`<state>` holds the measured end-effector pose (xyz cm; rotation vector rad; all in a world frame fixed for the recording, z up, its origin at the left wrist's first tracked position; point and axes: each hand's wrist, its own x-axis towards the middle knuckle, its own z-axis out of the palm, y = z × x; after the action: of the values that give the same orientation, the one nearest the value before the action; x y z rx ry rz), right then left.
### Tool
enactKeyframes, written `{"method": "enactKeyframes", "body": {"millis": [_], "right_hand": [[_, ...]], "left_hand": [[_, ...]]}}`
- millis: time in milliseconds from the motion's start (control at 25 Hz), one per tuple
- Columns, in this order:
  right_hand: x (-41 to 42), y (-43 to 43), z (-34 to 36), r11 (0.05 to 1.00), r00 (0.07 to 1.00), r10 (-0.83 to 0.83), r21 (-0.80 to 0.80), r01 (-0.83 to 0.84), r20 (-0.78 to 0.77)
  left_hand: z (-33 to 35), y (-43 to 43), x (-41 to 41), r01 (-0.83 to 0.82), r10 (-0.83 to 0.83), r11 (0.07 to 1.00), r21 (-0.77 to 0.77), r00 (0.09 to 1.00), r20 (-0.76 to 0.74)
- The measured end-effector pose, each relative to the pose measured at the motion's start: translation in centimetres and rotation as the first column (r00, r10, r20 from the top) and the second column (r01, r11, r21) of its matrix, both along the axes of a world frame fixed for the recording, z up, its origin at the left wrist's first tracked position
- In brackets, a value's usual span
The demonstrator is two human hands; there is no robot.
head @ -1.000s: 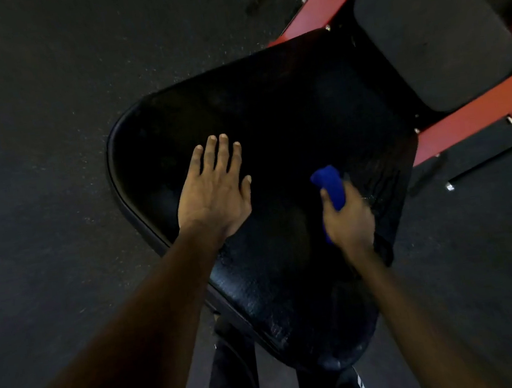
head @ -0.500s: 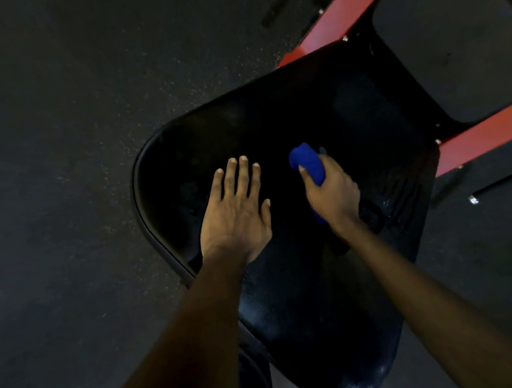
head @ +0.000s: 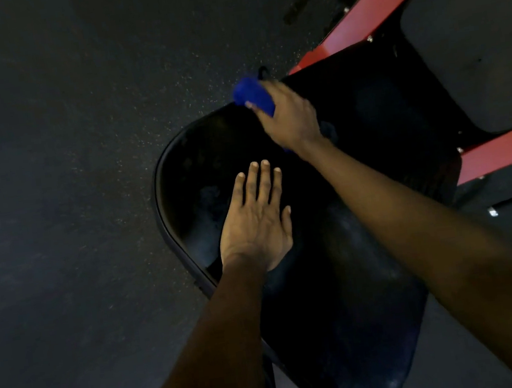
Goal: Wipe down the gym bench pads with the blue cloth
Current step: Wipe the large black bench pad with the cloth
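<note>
Two hands are at work on the black pad (head: 341, 296), whose narrow near end shows faint pale smears that I judge are not yet wiped. A little further up, my left hand (head: 254, 226) lies flat on the pad, fingers straight and close together with the thumb alongside; I want it planted there as a brace, clear of the wiping path. Beyond it, my right hand (head: 290, 118) has its fingers curled round the bunched blue cloth (head: 252, 96), which sits right at the pad's far left rim, part of it poking out over the floor (head: 50, 154). To do this stroke well I would press the cloth down along the rim seam, then pull back toward me in overlapping passes, opening the wad so more of it touches. Farthest off, between the arms of the red frame (head: 386, 7), the grey pad (head: 472, 48) looks untouched and, I judge, comes next.
</note>
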<state>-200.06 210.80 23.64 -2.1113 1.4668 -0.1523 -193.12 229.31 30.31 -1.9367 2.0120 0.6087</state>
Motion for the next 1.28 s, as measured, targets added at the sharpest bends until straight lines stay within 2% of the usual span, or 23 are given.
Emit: {"method": "enactKeyframes", "body": {"millis": [120,160,280,360,400,480,600,680,840,960,1120,1280], "right_hand": [[0.6,-4.6,-1.5,0.961,0.961,-0.253,0.085,0.263,-0.11],[1.1,-4.8,-1.2,0.957,0.956,-0.268,0.083,0.278,-0.115],[1.8,0.4,0.9,0.992,0.994,-0.105,0.065,0.105,-0.015],[-0.7,5.7,1.7,0.999,0.999,0.003,0.048,-0.006,0.054],[-2.7,7.3,1.4,0.999,0.998,0.005,0.038,-0.007,0.062],[-7.0,7.1,-0.3,0.994,0.995,-0.102,0.035,0.102,-0.003],[-10.7,4.3,-3.0,0.931,0.925,-0.346,0.066,0.359,-0.155],[-10.5,5.2,-2.6,0.907,0.9,-0.398,0.074,0.416,-0.179],[-12.2,17.2,3.3,0.938,0.945,-0.318,0.12,0.325,-0.076],[-15.3,25.3,6.8,0.91,0.917,-0.362,0.152,0.386,-0.167],[-16.9,19.4,1.9,0.876,0.881,-0.44,0.133,0.464,-0.174],[-18.9,9.9,-2.9,0.795,0.781,-0.576,0.057,0.604,-0.241]], "left_hand": [[0.0,0.0,-0.2,-0.009,0.009,1.0,0.004,1.0,-0.005],[0.0,0.0,-0.1,-0.011,0.011,1.0,0.002,1.0,-0.004],[0.2,0.0,0.0,-0.006,0.006,1.0,0.004,1.0,-0.01],[0.3,0.0,0.1,0.004,-0.004,1.0,0.0,1.0,-0.018],[0.2,-0.1,0.2,0.009,-0.009,1.0,0.002,1.0,-0.024],[0.2,-0.2,0.2,0.004,-0.004,1.0,0.005,1.0,-0.028],[0.2,0.0,0.1,-0.003,0.003,1.0,-0.001,1.0,-0.016],[0.3,0.0,0.1,-0.005,0.005,1.0,0.002,1.0,-0.022],[0.2,0.0,0.0,-0.004,0.004,1.0,-0.013,1.0,-0.011],[0.1,-0.1,-0.1,0.008,-0.008,1.0,-0.012,1.0,0.016],[-0.2,0.1,-0.1,0.024,-0.024,0.999,-0.025,0.999,0.038],[-0.6,0.2,0.0,0.051,-0.047,0.998,-0.042,0.994,0.1]]}}
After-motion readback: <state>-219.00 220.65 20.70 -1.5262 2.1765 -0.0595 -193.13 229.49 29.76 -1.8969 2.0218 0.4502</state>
